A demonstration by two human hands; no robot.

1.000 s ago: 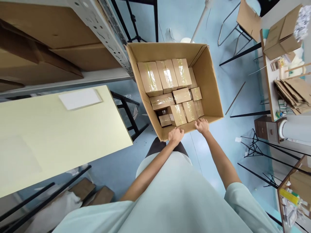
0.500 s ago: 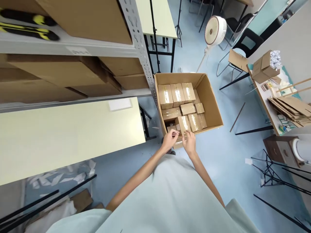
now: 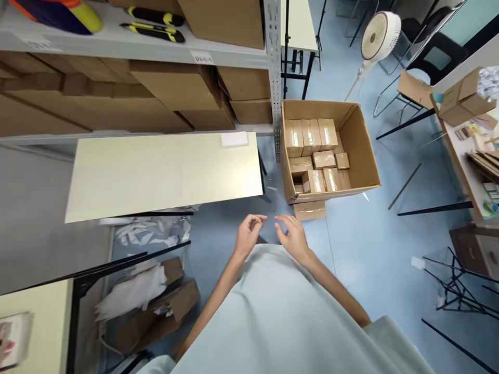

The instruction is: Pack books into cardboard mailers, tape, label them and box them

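Observation:
My left hand (image 3: 248,236) is held in front of my body with its fingers loosely bent and the thumb a little apart; nothing shows in it. A short gap away, my right hand (image 3: 293,236) has thumb and fingers spread, likewise with nothing visible between them. Both hover over the blue floor, touching no object. Ahead and to the right stands a large open carton (image 3: 368,150), holding several small taped cardboard boxes (image 3: 311,136) at differing heights. A cardboard piece with shiny tape (image 3: 310,210) lies at the carton's near side.
A metal shelf (image 3: 234,57) with brown boxes and yellow-black cutters (image 3: 156,32) rises at the left. Below it is a pale table (image 3: 167,171) bearing a white card (image 3: 234,139). A white fan (image 3: 380,36) stands behind the carton; a cluttered desk (image 3: 460,156) is at right.
My hands have drawn back from the carton's near edge toward my body and moved apart from it. The view has turned left, so the carton sits further right and more of the shelf shows.

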